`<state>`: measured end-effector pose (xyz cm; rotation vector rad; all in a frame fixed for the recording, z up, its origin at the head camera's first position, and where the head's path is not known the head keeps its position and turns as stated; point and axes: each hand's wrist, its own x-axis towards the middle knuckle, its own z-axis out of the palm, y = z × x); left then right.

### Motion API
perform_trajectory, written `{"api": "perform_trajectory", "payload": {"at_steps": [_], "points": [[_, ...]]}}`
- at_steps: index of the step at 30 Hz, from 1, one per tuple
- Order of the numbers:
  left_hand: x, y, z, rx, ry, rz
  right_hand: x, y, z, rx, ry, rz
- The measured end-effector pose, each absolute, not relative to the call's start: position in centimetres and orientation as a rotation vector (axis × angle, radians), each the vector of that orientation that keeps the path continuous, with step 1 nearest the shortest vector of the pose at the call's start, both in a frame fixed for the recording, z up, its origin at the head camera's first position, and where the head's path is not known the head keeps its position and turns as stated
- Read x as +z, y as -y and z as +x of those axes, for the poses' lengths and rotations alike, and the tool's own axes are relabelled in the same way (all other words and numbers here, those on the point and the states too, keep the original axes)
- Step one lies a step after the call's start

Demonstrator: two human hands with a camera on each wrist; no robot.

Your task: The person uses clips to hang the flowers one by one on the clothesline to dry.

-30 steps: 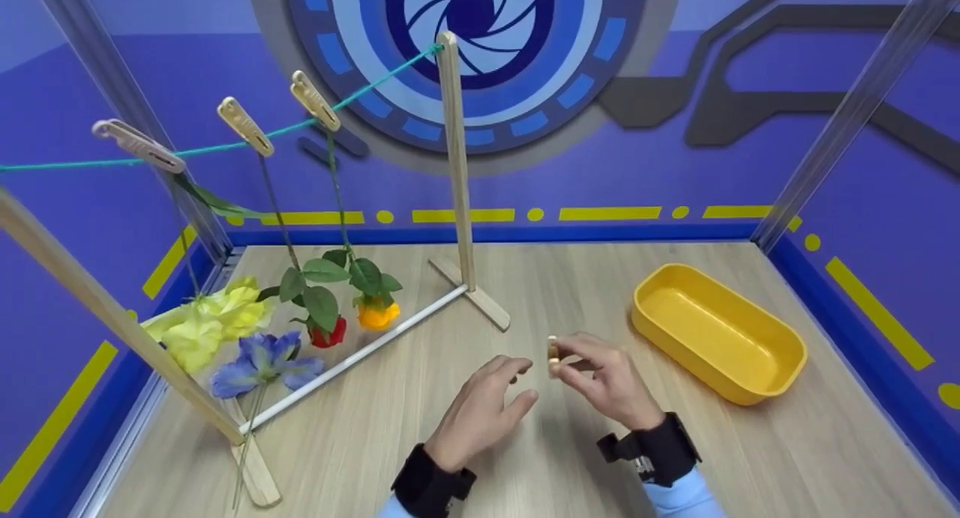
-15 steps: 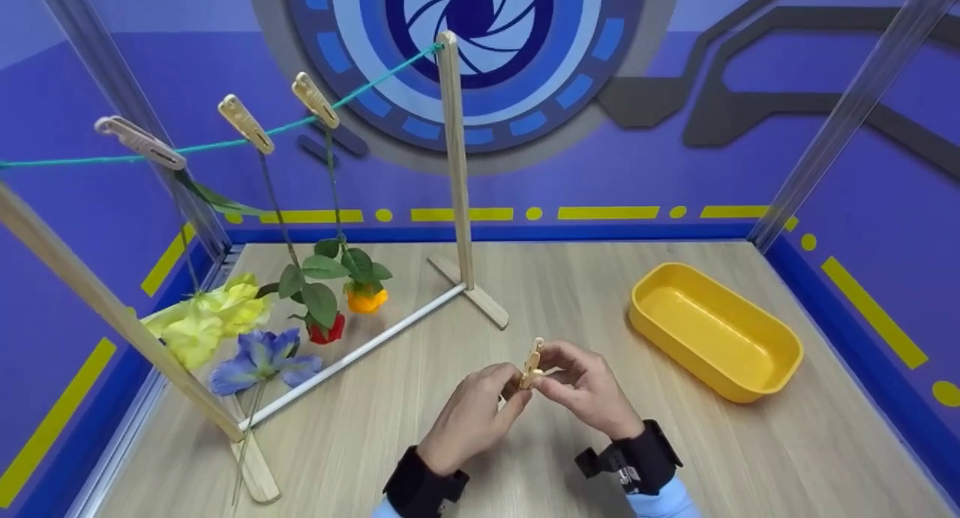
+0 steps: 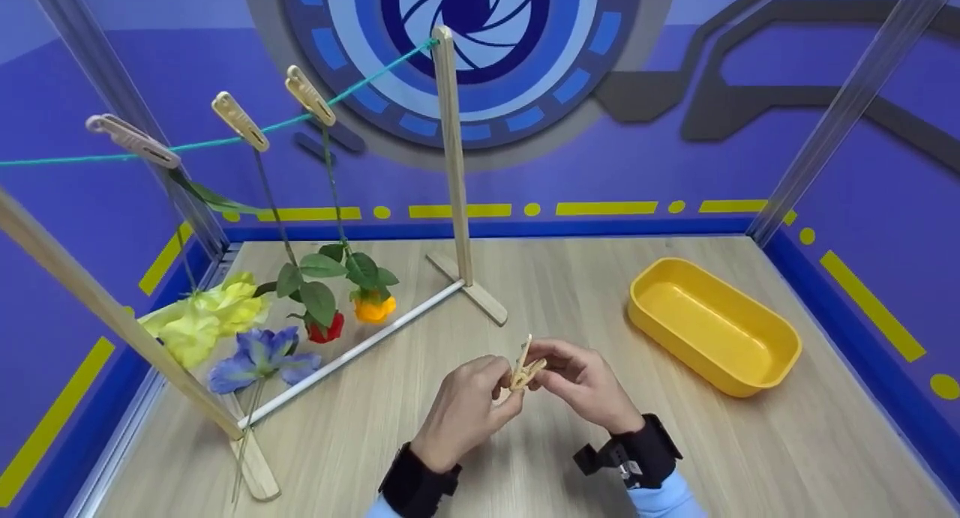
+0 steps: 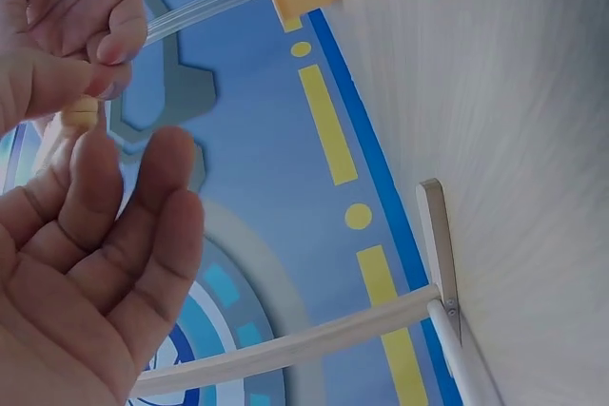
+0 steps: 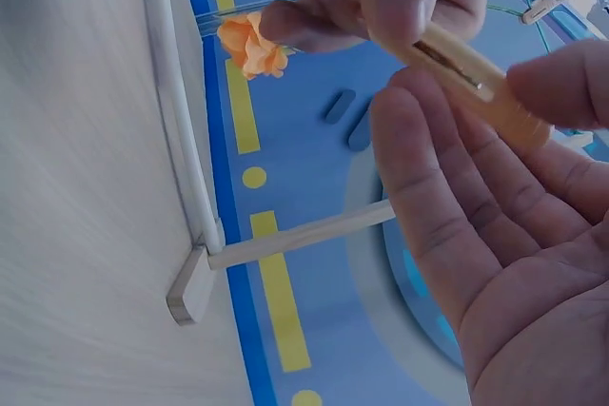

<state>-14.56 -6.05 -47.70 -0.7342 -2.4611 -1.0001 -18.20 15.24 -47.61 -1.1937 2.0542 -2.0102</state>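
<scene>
A light wooden-coloured clothespin [image 3: 528, 369] is held between both hands above the table, its two legs spread in a V in the head view. The left hand [image 3: 466, 407] pinches one end between thumb and fingers. At the other end are the thumb and fingertips of the right hand [image 3: 589, 387]. The right wrist view shows the clothespin [image 5: 466, 73] lengthwise, the right thumb [image 5: 561, 85] on its near end and fingers beneath. In the left wrist view only a small tip of the clothespin [image 4: 80, 113] shows; fingers hide the rest.
Left stands a wooden rack [image 3: 452, 158] with a green string [image 3: 382, 70]. Clothespins on it hold a yellow flower [image 3: 202, 319], a red rose [image 3: 325, 328] and an orange rose [image 3: 373, 306] upside down. A blue flower [image 3: 262, 360] lies low by the rack; a yellow tub [image 3: 712, 327] stands right.
The right hand brought the clothespin left to the left hand, which took hold of it. The clothespin has since turned, its legs now showing spread. The orange rose swayed slightly.
</scene>
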Motion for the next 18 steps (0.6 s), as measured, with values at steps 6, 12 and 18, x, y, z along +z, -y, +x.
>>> {"api": "perform_trajectory", "payload": {"at_steps": [6,12,18], "points": [[-47.76,6.07,-14.72,-0.996,2.43,-0.72,-47.58,-14.91,-18.3,-2.067,-2.009,-1.211],[-47.78,6.01,-14.77,-0.894,2.437,-0.711,-47.71,-14.78,-18.31,-2.066,-2.037,-1.217],[-47.87,6.01,-14.68,-0.663,2.372,-0.676,-47.67,-14.8,-18.09,-2.013,-2.058,-1.061]]}}
